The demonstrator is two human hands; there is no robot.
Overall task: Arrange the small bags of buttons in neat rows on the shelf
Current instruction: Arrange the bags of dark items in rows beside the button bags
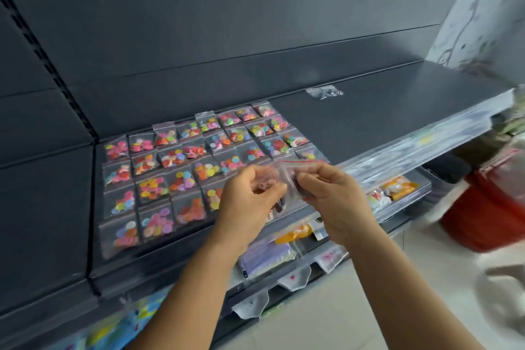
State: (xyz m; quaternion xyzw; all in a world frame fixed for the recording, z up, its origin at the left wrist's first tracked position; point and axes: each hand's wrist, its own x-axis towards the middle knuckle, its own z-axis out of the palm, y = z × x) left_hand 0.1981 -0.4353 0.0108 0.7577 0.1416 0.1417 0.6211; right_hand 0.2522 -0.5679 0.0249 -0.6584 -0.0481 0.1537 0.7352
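Bags of buttons [181, 167] lie in slanting rows on the left part of the dark shelf [397, 111], while both hands work above its front edge: the left hand [250, 196] and the right hand [329, 196] each pinch a side of a clear zip bag [287, 172] with a red seal strip, fingers curled round the plastic. The step in hand looks like readying this bag for the next free spot at the right end of the rows. To do it well, I would flatten the bag so the buttons spread thin, turn the seal strip toward the back like its neighbours, and lay it edge to edge with the last bag without nudging the ones already set. One stray bag [324, 92] lies apart near the back wall and probably belongs in a row. What the held bag contains is blurred; the hands cover the near end of the rows, and the goods on the lower shelf [403, 187] are too smeared to name
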